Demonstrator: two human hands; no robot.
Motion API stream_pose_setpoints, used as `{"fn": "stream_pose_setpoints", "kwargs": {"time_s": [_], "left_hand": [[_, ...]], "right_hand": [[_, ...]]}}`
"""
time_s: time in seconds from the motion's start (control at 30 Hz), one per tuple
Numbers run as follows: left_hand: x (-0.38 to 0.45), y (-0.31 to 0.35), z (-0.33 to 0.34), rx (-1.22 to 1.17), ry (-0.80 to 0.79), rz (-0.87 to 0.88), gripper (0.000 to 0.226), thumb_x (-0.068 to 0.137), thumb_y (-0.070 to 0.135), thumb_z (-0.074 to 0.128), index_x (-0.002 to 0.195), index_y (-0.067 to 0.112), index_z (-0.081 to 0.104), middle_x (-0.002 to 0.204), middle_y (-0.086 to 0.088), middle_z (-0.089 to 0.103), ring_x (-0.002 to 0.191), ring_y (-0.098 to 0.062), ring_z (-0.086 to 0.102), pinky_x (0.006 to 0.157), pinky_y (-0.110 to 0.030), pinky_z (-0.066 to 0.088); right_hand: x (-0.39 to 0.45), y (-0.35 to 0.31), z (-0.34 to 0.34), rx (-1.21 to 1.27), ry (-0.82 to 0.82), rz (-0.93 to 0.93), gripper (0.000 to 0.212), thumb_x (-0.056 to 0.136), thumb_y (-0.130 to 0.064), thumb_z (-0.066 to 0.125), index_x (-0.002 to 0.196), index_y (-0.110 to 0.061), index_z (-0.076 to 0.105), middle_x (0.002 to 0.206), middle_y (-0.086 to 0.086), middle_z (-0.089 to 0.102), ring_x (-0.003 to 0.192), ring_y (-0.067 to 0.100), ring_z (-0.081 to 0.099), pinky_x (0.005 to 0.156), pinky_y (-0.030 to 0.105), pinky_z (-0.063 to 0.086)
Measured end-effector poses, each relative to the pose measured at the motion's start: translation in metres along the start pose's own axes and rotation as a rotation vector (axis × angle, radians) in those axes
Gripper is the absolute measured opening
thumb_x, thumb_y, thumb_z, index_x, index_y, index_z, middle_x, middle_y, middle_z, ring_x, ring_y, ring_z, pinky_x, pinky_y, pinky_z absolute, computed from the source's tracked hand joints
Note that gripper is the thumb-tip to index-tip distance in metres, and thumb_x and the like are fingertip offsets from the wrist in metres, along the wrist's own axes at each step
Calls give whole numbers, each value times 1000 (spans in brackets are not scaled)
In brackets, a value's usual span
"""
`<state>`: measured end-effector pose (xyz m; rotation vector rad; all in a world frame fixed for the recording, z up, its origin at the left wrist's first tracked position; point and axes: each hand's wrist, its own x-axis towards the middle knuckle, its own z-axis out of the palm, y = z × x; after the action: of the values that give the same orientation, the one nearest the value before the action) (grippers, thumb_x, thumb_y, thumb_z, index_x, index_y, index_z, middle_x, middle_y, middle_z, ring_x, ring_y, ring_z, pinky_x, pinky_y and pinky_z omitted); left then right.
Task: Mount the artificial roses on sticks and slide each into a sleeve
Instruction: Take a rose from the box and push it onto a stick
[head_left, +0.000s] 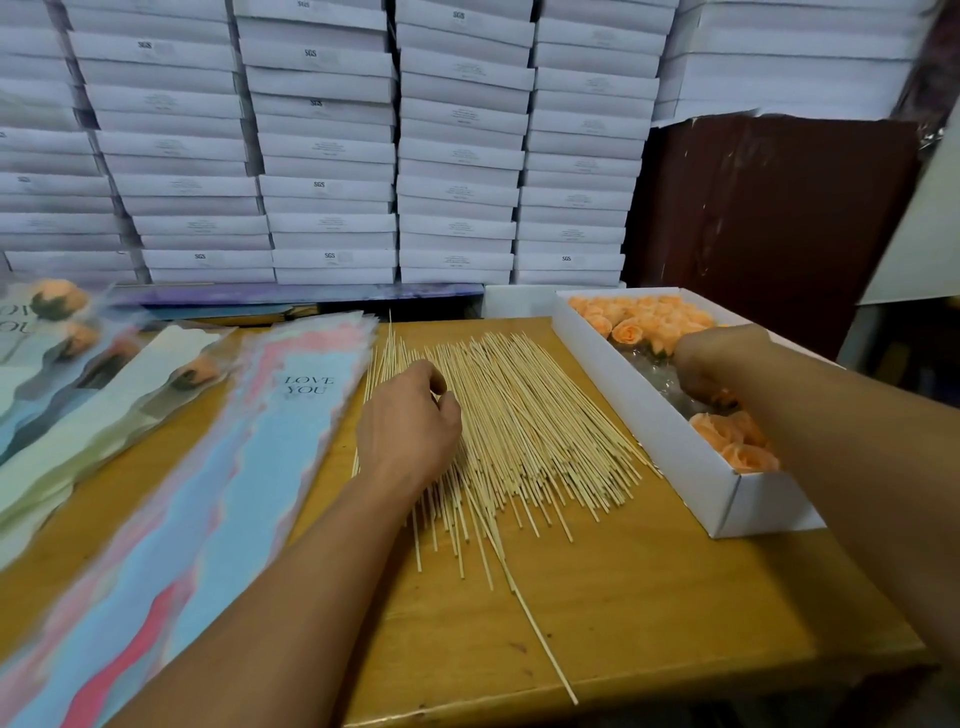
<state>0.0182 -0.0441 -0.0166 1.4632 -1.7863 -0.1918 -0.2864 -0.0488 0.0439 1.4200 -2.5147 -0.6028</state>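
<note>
Dozens of thin pale bamboo sticks (519, 426) lie in a loose heap at the centre of the frame, on the yellow-brown wooden table (649, 597). Their long axes run roughly from lower centre toward the top of the frame, fanning slightly; one stray stick trails toward the lower right. I judge them light, stiff and easy to snap or scatter, so I would pinch a single one near its lower end and lift it clear of the rest.

My left hand (410, 415) rests on the left part of the heap with fingers curled down onto the sticks; whether it has actually pinched one I cannot tell. My right hand (711, 364) reaches into the long white cardboard box (691, 467) at centre right, among the peach-orange artificial roses (639, 322); its fingers are hidden, so its grip is also unclear. The blooms look soft and crushable, best held from below at the base.

At the left of the frame lies a stack of pastel paper sleeves printed "LOVE YOU" (249, 467), long axis running lower left to upper centre. Finished sleeved roses (104, 364) sit at upper left. Stacked white boxes (457, 156) fill the background.
</note>
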Motion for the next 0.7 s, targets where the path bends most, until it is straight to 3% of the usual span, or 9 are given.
{"fn": "stream_pose_setpoints", "kwargs": {"time_s": [0.13, 0.27, 0.4, 0.47, 0.53, 0.6, 0.7], "left_hand": [[1, 0, 0, -4, -4, -6, 8, 94, 26, 58, 95, 19, 62, 89, -1, 69, 79, -25, 64, 71, -41, 56], [0, 0, 0, 4, -1, -3, 7, 95, 26, 58, 95, 20, 62, 87, 0, 69, 78, -24, 64, 70, -41, 56], [1, -2, 1, 7, -1, 1, 7, 94, 25, 58, 94, 19, 62, 86, 1, 68, 77, -23, 64, 68, -39, 54], [2, -3, 2, 7, 0, 5, 7, 94, 25, 57, 94, 20, 62, 86, 1, 68, 76, -23, 63, 66, -37, 53], [2, -3, 3, 7, 0, 6, 7, 94, 25, 57, 94, 20, 62, 85, 1, 68, 75, -22, 63, 65, -37, 53], [2, -3, 3, 8, -2, 3, 6, 94, 25, 58, 95, 20, 62, 86, 1, 68, 74, -22, 64, 66, -39, 56], [2, -4, 5, 2, 0, 1, 6, 94, 25, 58, 94, 21, 61, 85, 1, 68, 74, -22, 64, 65, -39, 55]], "right_hand": [[-4, -1, -4, 33, -54, 1, 14, 87, -11, 62, 81, -20, 53, 82, 1, 59, 74, 20, 61, 73, 34, 53], [-1, -3, -7, 23, -16, -42, 30, 91, -12, 60, 120, -22, 62, 87, 2, 53, 93, 24, 58, 89, 35, 53], [-1, -2, -10, -1, -29, -39, 11, 94, -9, 57, 92, -19, 52, 84, 4, 54, 75, 22, 56, 80, 33, 53], [-2, -2, -14, -28, -15, -52, 11, 94, -11, 55, 91, -20, 50, 97, 3, 58, 88, 23, 58, 78, 33, 50], [-3, -2, -18, -47, 11, -55, 8, 95, -16, 53, 95, -22, 49, 108, 3, 55, 100, 24, 56, 88, 35, 51], [-5, -2, -22, -30, 64, -30, 4, 97, -20, 52, 94, -21, 50, 102, 3, 54, 99, 24, 54, 93, 37, 50], [-5, -4, -31, 76, 193, 11, 6, 93, -20, 58, 94, -17, 52, 84, 3, 51, 82, 21, 55, 80, 36, 49]]}}
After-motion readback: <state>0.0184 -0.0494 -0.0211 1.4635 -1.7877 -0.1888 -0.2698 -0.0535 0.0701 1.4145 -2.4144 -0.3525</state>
